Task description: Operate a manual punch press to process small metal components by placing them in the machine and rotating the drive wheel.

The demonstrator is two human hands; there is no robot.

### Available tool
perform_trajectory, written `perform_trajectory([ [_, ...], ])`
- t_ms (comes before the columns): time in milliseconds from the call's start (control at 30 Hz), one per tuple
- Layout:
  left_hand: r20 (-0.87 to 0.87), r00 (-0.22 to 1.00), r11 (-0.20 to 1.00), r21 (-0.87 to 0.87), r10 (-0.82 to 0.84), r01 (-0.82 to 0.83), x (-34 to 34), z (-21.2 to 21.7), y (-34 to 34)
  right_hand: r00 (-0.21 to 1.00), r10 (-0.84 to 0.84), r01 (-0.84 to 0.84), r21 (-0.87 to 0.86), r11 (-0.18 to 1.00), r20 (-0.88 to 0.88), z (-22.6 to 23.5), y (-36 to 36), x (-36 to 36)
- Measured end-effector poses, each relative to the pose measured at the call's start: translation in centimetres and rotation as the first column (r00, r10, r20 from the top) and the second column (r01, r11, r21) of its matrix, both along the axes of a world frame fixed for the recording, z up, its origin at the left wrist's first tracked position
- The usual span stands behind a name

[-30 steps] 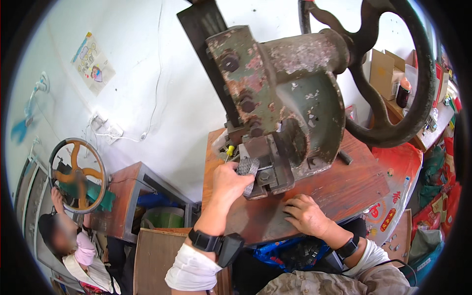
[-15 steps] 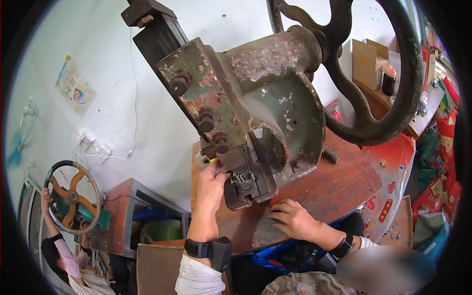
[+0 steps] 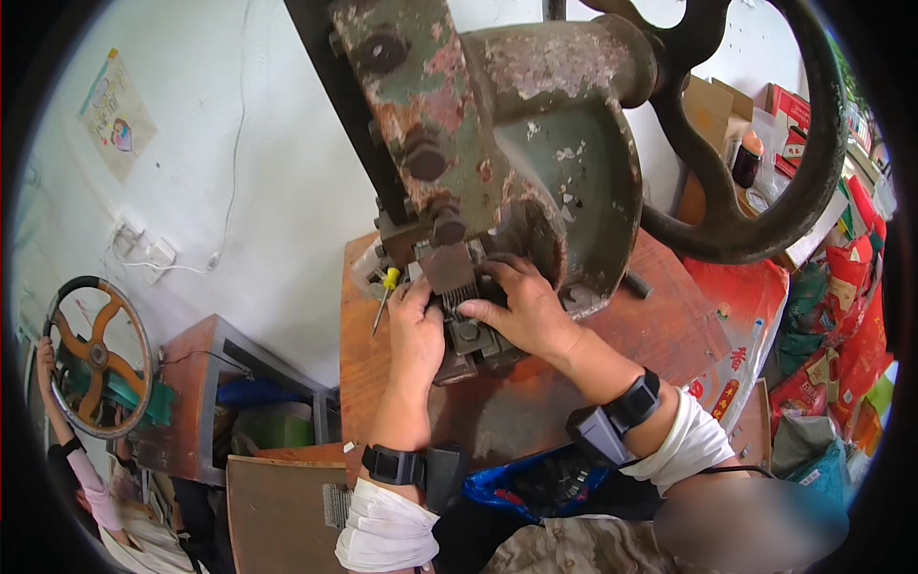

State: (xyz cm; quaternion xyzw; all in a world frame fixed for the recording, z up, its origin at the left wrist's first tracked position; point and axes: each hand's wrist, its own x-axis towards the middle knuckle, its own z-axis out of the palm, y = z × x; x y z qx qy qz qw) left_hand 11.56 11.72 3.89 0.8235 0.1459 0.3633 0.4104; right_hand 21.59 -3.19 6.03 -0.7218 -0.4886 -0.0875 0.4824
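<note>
A heavy hand press (image 3: 421,105) with chipped green-brown paint stands on the wooden table. Under its rectangular punch block (image 3: 447,268) shows a comb-like metal piece (image 3: 459,297) with thin teeth, above the bolted die (image 3: 470,332). My left hand (image 3: 414,325) is closed at the left side of the die, thumb near the teeth; what its fingers pinch is hidden. From the right, my right hand (image 3: 526,308) reaches in, thumb tip against the teeth and fingers spread apart from it beside the punch block. A yellow-handled screwdriver (image 3: 390,280) is just left of my left hand.
The press's large handwheel (image 3: 727,230) curves at the upper right. A short metal rod (image 3: 636,284) lies on the table (image 3: 382,359). At the far left another person's hand (image 3: 45,354) grips a second wheel (image 3: 96,354). A blue bag (image 3: 545,488) sits below the table edge.
My right hand has moved from the table's front edge up to the die. My left hand stays at the die's left side. The view has shifted, and the screwdriver now shows more fully.
</note>
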Motion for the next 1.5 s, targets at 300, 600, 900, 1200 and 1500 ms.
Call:
perform_trajectory([
  [300, -0.038, 0.997, 0.995, 0.082, 0.061, -0.058, 0.1, 1.5, -1.4, 0.996, -0.069, 0.07, -0.009, 0.998, 0.063, 0.7, -0.1, -0.8],
  [600, 0.01, 1.0, 0.999, 0.031, -0.008, 0.008, 0.4, 0.5, -0.2, 0.995, -0.101, 0.101, 0.007, 0.995, 0.012, 0.2, 1.4, -1.0],
  [900, -0.079, 0.995, 0.994, 0.093, 0.059, -0.052, -0.3, 2.2, -1.6, 0.989, -0.038, 0.037, -0.011, 0.999, -0.142, 0.6, 0.1, -0.4],
  [1200, 0.043, 0.991, 0.99, -0.072, 0.123, -0.12, 0.4, 0.2, -1.2, 0.973, 0.184, -0.184, 0.011, 0.983, -0.14, 0.1, 0.1, 0.7],
  [1500, 0.022, 0.996, 0.995, -0.059, 0.088, -0.086, 0.1, 1.1, -1.5, 0.987, 0.038, -0.023, 0.101, 0.995, -0.158, -0.2, 1.0, -0.1],
])
